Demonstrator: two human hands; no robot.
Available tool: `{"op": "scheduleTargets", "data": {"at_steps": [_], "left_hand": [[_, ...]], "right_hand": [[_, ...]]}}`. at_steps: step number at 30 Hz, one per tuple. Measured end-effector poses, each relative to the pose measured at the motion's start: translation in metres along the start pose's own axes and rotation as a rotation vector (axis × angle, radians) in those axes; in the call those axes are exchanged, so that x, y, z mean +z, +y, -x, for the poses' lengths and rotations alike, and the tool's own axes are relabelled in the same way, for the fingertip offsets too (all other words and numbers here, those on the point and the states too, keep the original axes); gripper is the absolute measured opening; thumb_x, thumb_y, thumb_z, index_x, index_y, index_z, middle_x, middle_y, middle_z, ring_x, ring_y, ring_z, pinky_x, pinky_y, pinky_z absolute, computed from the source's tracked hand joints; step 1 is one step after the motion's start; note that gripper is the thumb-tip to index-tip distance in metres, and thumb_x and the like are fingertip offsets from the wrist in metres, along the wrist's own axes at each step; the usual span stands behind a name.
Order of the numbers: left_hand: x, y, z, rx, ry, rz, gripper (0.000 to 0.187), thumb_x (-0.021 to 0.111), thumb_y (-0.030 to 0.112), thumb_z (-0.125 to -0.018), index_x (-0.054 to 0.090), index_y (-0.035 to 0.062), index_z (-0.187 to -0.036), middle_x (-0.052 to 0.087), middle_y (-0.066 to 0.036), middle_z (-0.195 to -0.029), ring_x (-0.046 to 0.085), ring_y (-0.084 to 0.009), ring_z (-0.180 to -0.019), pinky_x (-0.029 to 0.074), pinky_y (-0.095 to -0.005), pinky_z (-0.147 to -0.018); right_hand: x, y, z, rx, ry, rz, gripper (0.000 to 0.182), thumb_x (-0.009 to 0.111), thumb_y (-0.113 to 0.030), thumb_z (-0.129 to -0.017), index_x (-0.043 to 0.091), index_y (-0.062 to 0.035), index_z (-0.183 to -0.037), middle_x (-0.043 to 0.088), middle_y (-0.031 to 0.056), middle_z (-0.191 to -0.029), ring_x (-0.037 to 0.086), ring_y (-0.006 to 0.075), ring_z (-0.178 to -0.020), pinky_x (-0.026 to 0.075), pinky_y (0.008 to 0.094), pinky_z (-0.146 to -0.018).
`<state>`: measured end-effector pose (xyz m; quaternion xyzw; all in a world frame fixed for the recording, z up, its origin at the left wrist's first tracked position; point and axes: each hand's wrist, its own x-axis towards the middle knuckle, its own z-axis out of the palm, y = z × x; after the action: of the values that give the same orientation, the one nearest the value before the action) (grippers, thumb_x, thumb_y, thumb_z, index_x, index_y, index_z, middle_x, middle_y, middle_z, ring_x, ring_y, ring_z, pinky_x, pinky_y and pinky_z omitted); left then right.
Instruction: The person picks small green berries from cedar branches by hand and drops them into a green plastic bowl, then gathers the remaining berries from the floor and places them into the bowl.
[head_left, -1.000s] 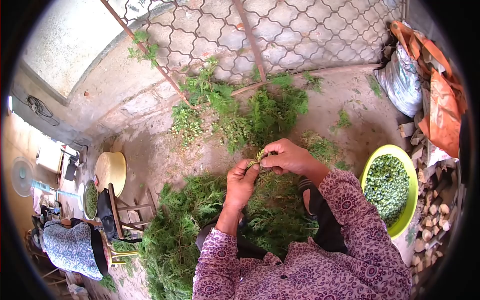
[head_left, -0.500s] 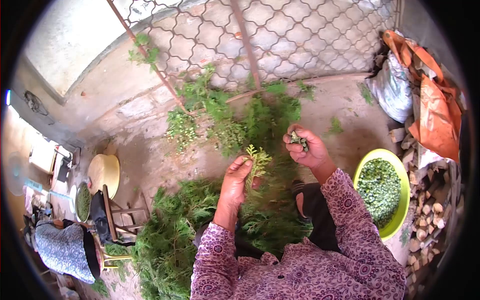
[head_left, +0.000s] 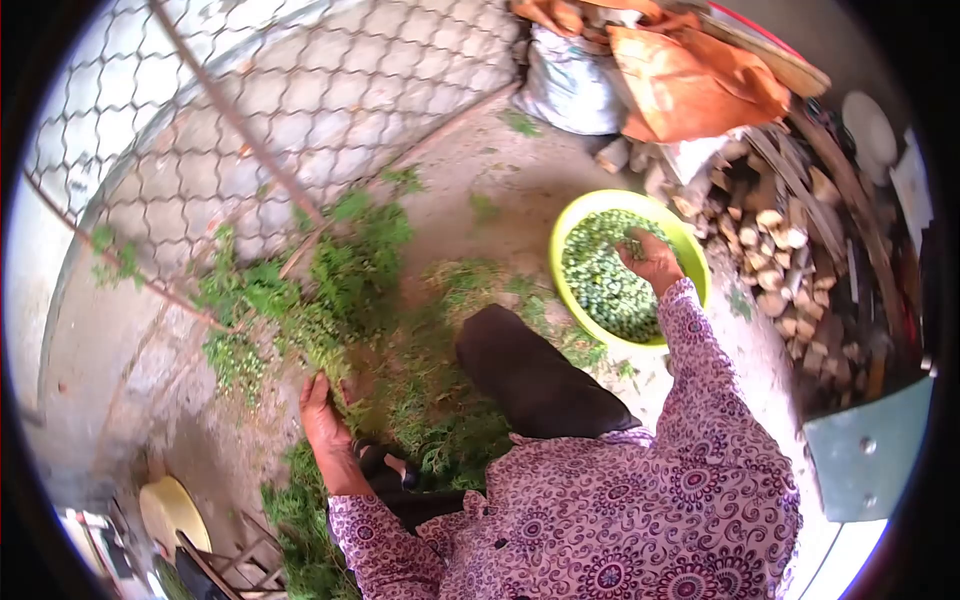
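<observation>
My right hand (head_left: 650, 260) is over the yellow-green basin (head_left: 702, 272), its fingers loosely apart at the surface of small green cones or berries (head_left: 605, 285) that fill it. Whether a few of them still lie in the palm is hard to see. At the lower left, my left hand (head_left: 328, 425) is raised with a yellowish-green leafy sprig (head_left: 335, 362) between thumb and fingers. The sprig blends into the cut branches (head_left: 360, 250) behind it. More leafy branches (head_left: 450, 430) lie on the ground around my legs.
A wire lattice (head_left: 340, 100) leans along the wall. Beyond the basin are stacked firewood (head_left: 775, 255), a white sack (head_left: 570, 85) and orange sacking (head_left: 690, 85). A tan round container (head_left: 172, 512) and a wooden frame (head_left: 250, 555) stand at the lower left.
My view has turned right. My right hand has gone from in front of me, where it held small green pieces, to the basin, and its fingers have loosened. The left keeps the sprig.
</observation>
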<state>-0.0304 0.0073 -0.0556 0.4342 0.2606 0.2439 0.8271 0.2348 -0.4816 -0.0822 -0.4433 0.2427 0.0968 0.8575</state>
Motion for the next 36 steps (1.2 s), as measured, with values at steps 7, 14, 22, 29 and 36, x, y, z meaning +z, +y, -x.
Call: {"op": "scheduleTargets", "data": {"at_steps": [7,14,22,29,36], "left_hand": [[-0.037,-0.017,0.01,-0.014,-0.007,-0.172,0.009,0.052,0.009,-0.081,0.054,0.0023,-0.087,0.056,-0.005,-0.071,0.054,-0.0139,-0.06,0.042,-0.0251,-0.049],[-0.074,-0.005,0.029,0.14,0.134,-0.171,0.006,0.052,0.009,-0.081,0.054,0.0039,-0.083,0.056,-0.004,-0.071,0.053,-0.0134,-0.06,0.043,-0.0263,-0.052],[-0.142,0.072,0.118,0.497,0.421,-0.184,0.005,0.051,0.006,-0.079,0.054,0.0027,-0.081,0.056,-0.005,-0.073,0.052,-0.0144,-0.06,0.043,-0.0254,-0.052],[-0.214,0.016,0.217,0.322,0.814,-0.655,0.013,0.049,0.009,-0.078,0.055,-0.0025,-0.078,0.056,-0.006,-0.073,0.05,-0.0122,-0.062,0.041,-0.027,-0.052],[-0.247,-0.067,0.263,-0.021,0.665,-1.484,0.025,0.054,0.016,-0.069,0.061,-0.0017,-0.085,0.063,-0.016,-0.076,0.061,-0.0269,-0.069,0.047,-0.0351,-0.065]], "right_hand": [[-0.114,-0.012,0.016,-0.925,-0.02,1.357,0.102,0.074,0.003,-0.051,0.016,-0.0034,-0.134,0.03,0.0148,-0.132,0.039,0.0247,-0.115,0.045,0.0314,-0.084],[-0.144,0.0,-0.012,0.069,0.265,-0.257,0.051,0.064,-0.005,-0.072,0.04,0.0008,-0.116,0.053,0.012,-0.092,0.051,0.0204,-0.084,0.048,0.032,-0.068],[-0.179,0.077,-0.081,-0.554,-0.069,0.305,0.05,0.058,-0.023,-0.08,0.035,-0.0004,-0.119,0.049,0.0174,-0.102,0.048,0.0344,-0.09,0.047,0.0405,-0.073],[-0.136,0.037,-0.005,-0.667,0.032,1.1,0.055,0.068,-0.007,-0.065,0.044,-0.0029,-0.115,0.055,0.0131,-0.094,0.054,0.021,-0.078,0.05,0.0286,-0.058],[-0.093,0.077,-0.068,0.124,-0.024,-0.122,0.015,0.055,-0.019,-0.081,0.051,-0.0055,-0.075,0.05,0.0052,-0.064,0.05,0.0173,-0.062,0.045,0.0297,-0.056]]}}
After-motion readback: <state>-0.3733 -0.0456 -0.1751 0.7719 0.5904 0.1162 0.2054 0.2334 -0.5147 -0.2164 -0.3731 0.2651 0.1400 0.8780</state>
